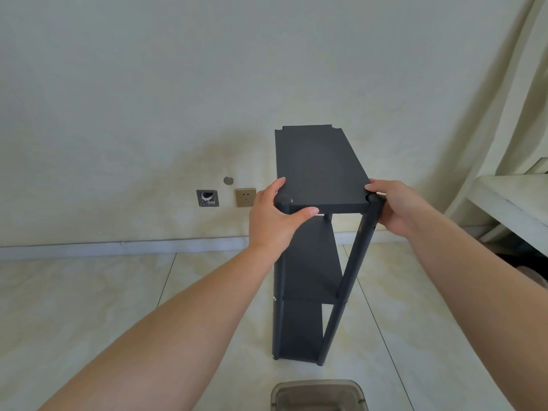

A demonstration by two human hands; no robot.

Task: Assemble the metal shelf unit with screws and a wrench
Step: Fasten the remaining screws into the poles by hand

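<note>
Black metal shelf unit stands upright on tiled floor, 3 shelves showing, near pale wall. Left hand grips top shelf's near-left corner, thumb on front edge, fingers curled over post top. Right hand grips near-right corner, thumb on top, fingers wrapped behind post. Grey bin just in front of unit's base. Wall socket w/ open box left of unit.

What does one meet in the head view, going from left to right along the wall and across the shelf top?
Wall box with a hole → round wall cap → socket → left hand → black shelf unit → right hand → white frame at the right edge.
</note>
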